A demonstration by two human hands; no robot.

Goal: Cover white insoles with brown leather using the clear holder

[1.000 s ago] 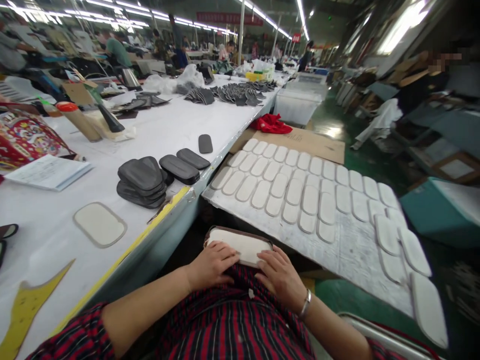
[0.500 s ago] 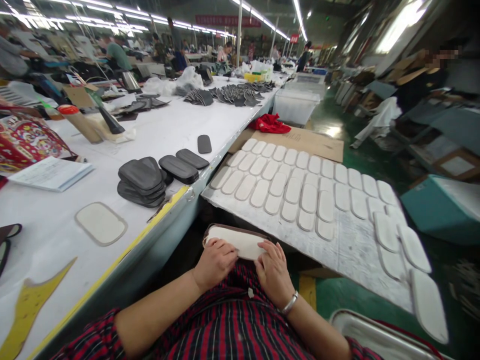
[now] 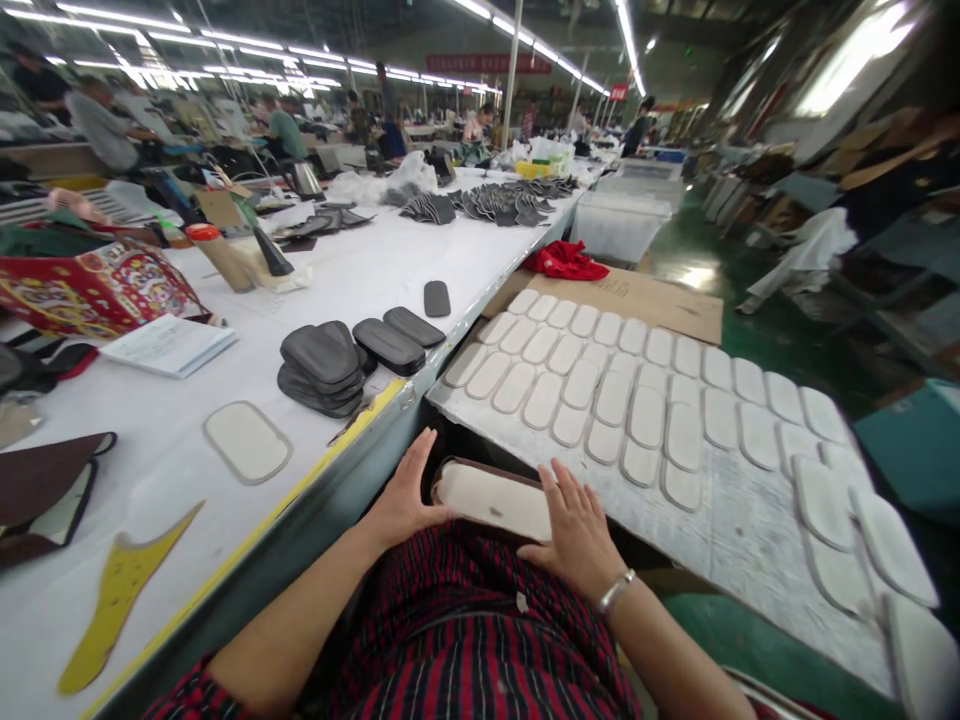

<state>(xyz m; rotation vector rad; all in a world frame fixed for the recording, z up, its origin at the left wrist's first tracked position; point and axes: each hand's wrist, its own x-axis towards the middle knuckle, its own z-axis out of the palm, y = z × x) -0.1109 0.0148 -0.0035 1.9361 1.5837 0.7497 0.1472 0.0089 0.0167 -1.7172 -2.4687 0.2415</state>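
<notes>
An oblong pad with a cream face and a dark brown rim (image 3: 495, 500) lies at my waist, a small dark mark on its face. Beside its left end is my left hand (image 3: 409, 505), thumb and fingers spread wide, the thumb at the near edge. My right hand (image 3: 581, 535) rests over the right end with fingers stretched out and the thumb apart; it covers that end. Rows of cream oblong pieces (image 3: 540, 400), some overlapping, lie on the board to the right. On the white table at left sit stacked dark grey moulded pads (image 3: 322, 365).
A single cream piece (image 3: 247, 442) and a yellow pointed template (image 3: 124, 595) lie on the white table (image 3: 172, 520). A red cloth (image 3: 566, 261) lies by cardboard (image 3: 652, 300) behind the board. Further back are a red patterned bag (image 3: 97, 285), a brown bottle (image 3: 221, 258) and co-workers.
My fingers were bent over the pad's face and have now spread. The left hand has shifted off the face to the left end, the right to the right end. The view has swung left.
</notes>
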